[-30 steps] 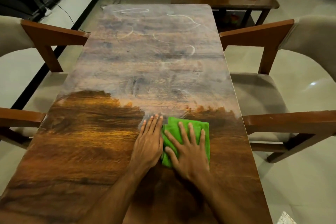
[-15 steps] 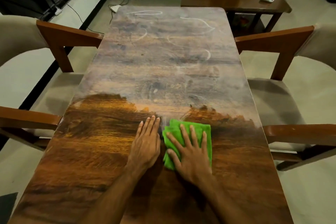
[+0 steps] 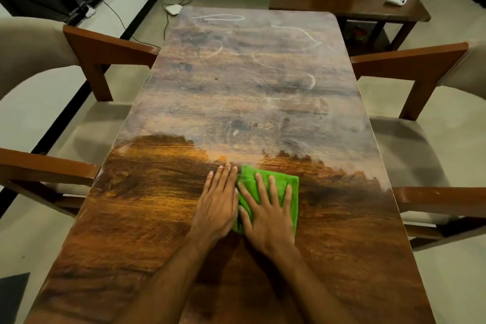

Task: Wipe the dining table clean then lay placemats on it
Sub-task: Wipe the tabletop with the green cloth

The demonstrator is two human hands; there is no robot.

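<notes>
1. Flanking the table's (image 3: 168, 218) left side, two chairs (image 3: 86, 60) show angular wooden arms and pale padded seats; they are tucked close, probably so the person can reach along the edge.
2. Resting just left of the cloth (image 3: 271, 184), the left hand (image 3: 218, 208) lies flat on bare wood, fingers straight and close together, holding nothing. It seems placed there to take body weight during the reach.
3. Lying near the table's middle line, on its near half, the cloth is bright green, soft-looking and folded to a thick rectangle, likely so that it stays together under pressure.
4. Pressing down on the cloth, the right hand (image 3: 268, 213) is spread wide, fingers fanned, palm covering the cloth's near part; it pins rather than grips, which suits a push stroke.
5. Beyond the cloth, the wood wears a dull whitish film with curling white streaks; nearer than the cloth, the grain shows dark, glossy and amber. The ragged border between them runs across the table level with the fingertips, so I judge about the near half wiped.
6. No placemats are visible, so laying them is not yet begun.
7. Right of the table stand two more chairs (image 3: 410, 60), and beyond its far right corner a small side table (image 3: 342, 2) carries small items.
</notes>
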